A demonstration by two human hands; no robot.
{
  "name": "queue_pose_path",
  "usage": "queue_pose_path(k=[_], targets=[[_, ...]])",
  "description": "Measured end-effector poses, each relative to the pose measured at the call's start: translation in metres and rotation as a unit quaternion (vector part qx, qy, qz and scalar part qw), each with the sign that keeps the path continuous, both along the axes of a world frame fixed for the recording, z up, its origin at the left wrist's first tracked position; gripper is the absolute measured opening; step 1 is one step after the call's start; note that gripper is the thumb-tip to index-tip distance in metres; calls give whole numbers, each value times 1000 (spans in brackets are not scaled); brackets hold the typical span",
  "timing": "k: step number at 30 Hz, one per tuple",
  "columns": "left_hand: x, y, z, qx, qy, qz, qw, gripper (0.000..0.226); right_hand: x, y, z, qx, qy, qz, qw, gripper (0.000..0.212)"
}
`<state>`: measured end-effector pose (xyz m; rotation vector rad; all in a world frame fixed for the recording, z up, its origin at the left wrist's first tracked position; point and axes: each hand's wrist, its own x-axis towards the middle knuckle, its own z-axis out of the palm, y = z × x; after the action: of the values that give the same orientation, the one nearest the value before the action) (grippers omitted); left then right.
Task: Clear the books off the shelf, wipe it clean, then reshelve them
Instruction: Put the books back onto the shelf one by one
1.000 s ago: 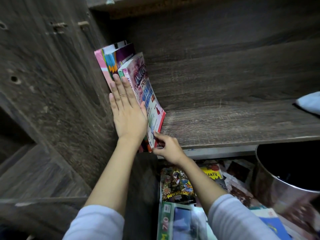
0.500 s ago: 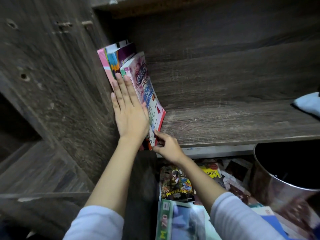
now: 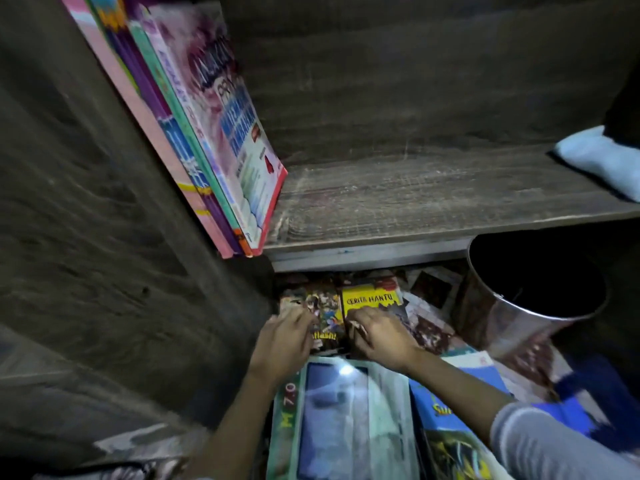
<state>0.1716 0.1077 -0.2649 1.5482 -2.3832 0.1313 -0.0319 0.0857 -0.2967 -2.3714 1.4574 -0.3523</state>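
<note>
Several thin books (image 3: 207, 140) lean against the left wall of the dark wooden shelf (image 3: 415, 209), with nothing holding them. Below the shelf lies a pile of books on the floor. My left hand (image 3: 282, 344) rests on the left edge of a comic book (image 3: 325, 313), fingers curled at it. My right hand (image 3: 377, 336) grips the lower edge of a yellow book titled "Cerita Hantu" (image 3: 370, 297) beside the comic. Whether either book is lifted off the pile I cannot tell.
A light blue cloth (image 3: 602, 161) lies at the shelf's right end. A shiny metal bin (image 3: 526, 306) stands right of the pile. A green boxed item (image 3: 339, 420) and a blue book (image 3: 450, 420) lie nearer me. The cabinet's side wall (image 3: 104, 237) is at left.
Both hands left the leaning books on the shelf and dropped to the floor pile. The view tilted down and closer. The shelved books stayed leaning against the wall.
</note>
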Motion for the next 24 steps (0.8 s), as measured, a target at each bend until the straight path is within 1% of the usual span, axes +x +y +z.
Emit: queue_pose_path(k=[2, 3, 5, 7, 10, 12, 14, 16, 19, 24], targets=[[-4, 0, -20, 84, -21, 10, 996, 23, -12, 0, -19, 70, 62, -9, 996, 45], [-7, -1, -33, 128, -28, 14, 991, 21, -16, 0, -31, 104, 99, -13, 990, 53], [-11, -2, -53, 197, -52, 20, 979, 27, -22, 1, -51, 153, 148, -18, 977, 68], [-12, -3, -68, 236, -55, 23, 970, 40, -26, 3, -65, 193, 157, -20, 968, 74], [-17, -6, -94, 287, -103, 25, 952, 53, -32, 4, -88, 244, 146, -21, 959, 74], [-21, -7, -106, 313, -132, 22, 940, 58, -34, 6, -97, 256, 150, -20, 955, 78], [-25, -9, -118, 317, -155, 17, 935, 62, -35, 6, -108, 256, 158, -21, 953, 81], [-29, -10, -126, 319, -172, 17, 932, 64, -35, 7, -115, 248, 161, -26, 955, 81], [-35, -13, -132, 322, -194, 44, 926, 68, -32, 6, -117, 236, 150, -33, 959, 80], [-41, -11, -135, 314, -188, 98, 925, 70, -31, 5, -120, 221, 153, -36, 963, 78]])
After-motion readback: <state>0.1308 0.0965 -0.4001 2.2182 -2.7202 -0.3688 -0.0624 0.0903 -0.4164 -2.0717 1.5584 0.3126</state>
